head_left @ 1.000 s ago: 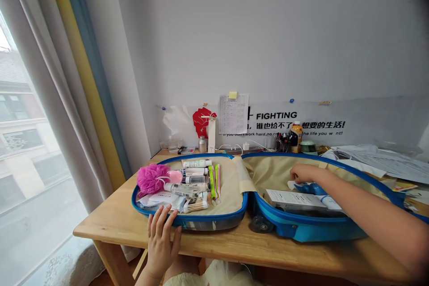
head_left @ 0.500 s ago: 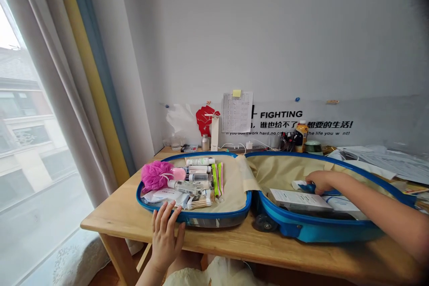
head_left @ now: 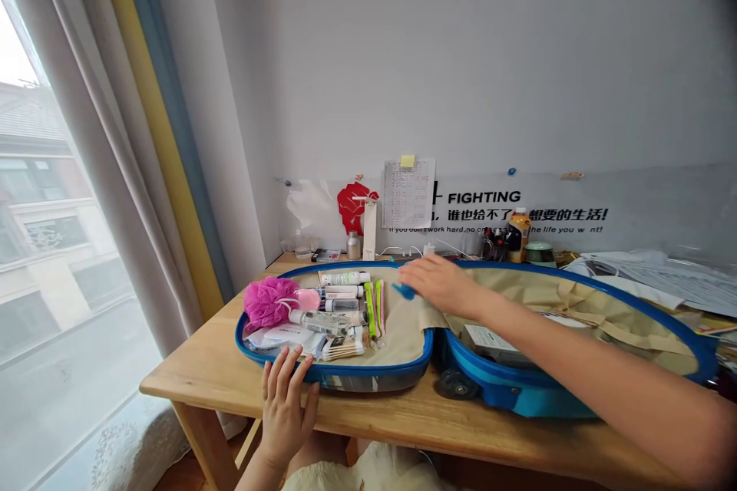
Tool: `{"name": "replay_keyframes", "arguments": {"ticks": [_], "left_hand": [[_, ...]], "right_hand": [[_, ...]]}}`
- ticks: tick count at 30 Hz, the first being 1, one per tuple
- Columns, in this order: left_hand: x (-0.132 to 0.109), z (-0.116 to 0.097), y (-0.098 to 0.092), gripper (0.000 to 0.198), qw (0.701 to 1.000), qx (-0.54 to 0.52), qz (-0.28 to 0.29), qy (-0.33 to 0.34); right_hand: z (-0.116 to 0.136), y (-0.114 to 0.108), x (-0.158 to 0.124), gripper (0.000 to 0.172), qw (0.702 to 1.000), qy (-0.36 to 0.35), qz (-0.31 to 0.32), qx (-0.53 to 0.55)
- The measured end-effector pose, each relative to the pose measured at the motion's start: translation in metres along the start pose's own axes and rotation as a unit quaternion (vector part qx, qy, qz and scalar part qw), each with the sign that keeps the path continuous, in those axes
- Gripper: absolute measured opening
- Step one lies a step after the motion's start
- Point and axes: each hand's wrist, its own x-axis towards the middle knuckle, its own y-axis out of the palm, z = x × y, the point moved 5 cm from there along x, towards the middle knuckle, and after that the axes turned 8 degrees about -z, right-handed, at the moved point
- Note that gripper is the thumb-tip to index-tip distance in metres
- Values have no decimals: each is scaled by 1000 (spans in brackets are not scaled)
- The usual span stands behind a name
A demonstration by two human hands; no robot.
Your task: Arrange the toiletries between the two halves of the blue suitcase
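Pinching a small blue plastic piece (head_left: 404, 291) between curled fingers, the right hand (head_left: 441, 284) hangs above the seam of an open blue hard-shell suitcase (head_left: 518, 396). The piece is smooth and tapered. Its long axis lies nearly level, with its narrow end pointing left over the beige lining of the left shell; what it is, I cannot tell. The left hand (head_left: 284, 406) stands open with its fingers spread, and its fingertips (head_left: 297, 353) touch the glossy front rim of that shell without gripping it.

The suitcase lies flat on a pale wooden bench (head_left: 190, 372), its two shells side by side and a black castor wheel (head_left: 457, 383) showing at the front. In the left shell, a frilly pink mesh bath puff (head_left: 268, 303) sits beside rows of cylindrical white tubes (head_left: 344, 278), a clear bottle (head_left: 318, 322) and a bundle of cotton swabs (head_left: 342, 349). In the right shell, a rectangular white box (head_left: 489, 344) lies partly under the right forearm.
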Motion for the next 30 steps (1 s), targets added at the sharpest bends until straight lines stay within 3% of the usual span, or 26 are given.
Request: {"name": "replay_keyframes", "arguments": {"ticks": [3, 6, 14, 16, 19, 22, 24, 27, 30], "left_hand": [[1, -1, -1, 53, 1000, -2, -1, 3], [2, 0, -1, 51, 1000, -4, 1, 3], [4, -2, -2, 51, 1000, -4, -4, 6], [4, -2, -3, 53, 1000, -4, -3, 7], [4, -2, -2, 55, 1000, -3, 1, 9], [2, -1, -2, 57, 1000, 1, -1, 6], [0, 0, -1, 58, 1000, 4, -1, 2], [-2, 1, 1, 59, 1000, 7, 4, -4], [-3, 1, 1, 59, 1000, 5, 7, -3]], "right_hand": [[35, 17, 22, 29, 994, -103, 8, 19], [50, 35, 32, 24, 987, -152, 33, 26], [49, 58, 32, 16, 983, -120, 107, 85], [31, 54, 31, 23, 985, -79, 114, 108], [-24, 44, 21, 33, 988, 26, 108, 111], [-88, 40, -12, 30, 978, 136, 135, 83], [-120, 44, -49, 22, 960, 193, 190, 66], [-140, 57, -110, 26, 924, 254, 282, 50], [-140, 71, -154, 28, 900, 285, 328, 37]]}}
